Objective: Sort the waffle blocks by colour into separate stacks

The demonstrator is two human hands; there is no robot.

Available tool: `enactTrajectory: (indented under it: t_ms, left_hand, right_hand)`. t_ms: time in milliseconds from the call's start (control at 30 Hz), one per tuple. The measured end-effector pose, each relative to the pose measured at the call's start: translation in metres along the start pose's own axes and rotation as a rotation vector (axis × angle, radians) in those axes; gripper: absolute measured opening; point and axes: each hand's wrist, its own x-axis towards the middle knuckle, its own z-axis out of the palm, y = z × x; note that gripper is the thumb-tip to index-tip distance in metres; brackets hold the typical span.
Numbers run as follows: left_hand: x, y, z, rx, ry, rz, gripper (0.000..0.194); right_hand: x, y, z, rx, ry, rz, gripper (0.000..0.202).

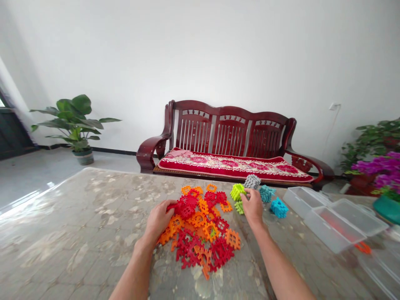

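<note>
A loose pile of red and orange notched plastic building tiles (199,218) lies in the middle of the table, with a few green ones showing through. At its left edge, my left hand (160,217) is closed, fingertips pinching a red tile (171,206). My right hand (252,205) has its thumb and fingers closed at the side of a lime-green stack of tiles (237,191). Just below that stack sits a smaller green group of tiles (239,207). A grey stack (252,181) and two blue stacks, one darker (267,193) and one brighter (279,207), stand near my right hand.
Clear plastic boxes (325,227) stand at the right of the cloth-covered table (78,246), with an orange piece (363,247) by them. Purple flowers in a teal pot (387,208) are at the far right. A wooden bench (231,133) is behind the table, a potted plant (83,156) to the left.
</note>
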Motion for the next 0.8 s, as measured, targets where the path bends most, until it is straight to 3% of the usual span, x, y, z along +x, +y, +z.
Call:
enactTrajectory:
  t_ms: [233, 400, 633, 800]
  left_hand:
    - [-0.001, 0.001, 0.001, -0.001, -0.002, -0.005, 0.034]
    - [-0.003, 0.003, 0.002, -0.015, 0.023, -0.008, 0.036]
    - [-0.003, 0.002, 0.001, -0.025, 0.018, -0.008, 0.034]
    - [-0.002, -0.001, 0.003, -0.03, 0.009, -0.008, 0.034]
  right_hand:
    - [-0.065, -0.029, -0.011, 0.149, -0.408, -0.097, 0.022]
    - [-0.082, -0.052, -0.023, 0.086, -0.572, -0.208, 0.019]
    - [-0.081, -0.075, -0.015, -0.076, -0.719, -0.285, 0.034]
    - [-0.079, -0.073, -0.015, -0.167, -0.687, -0.273, 0.038]
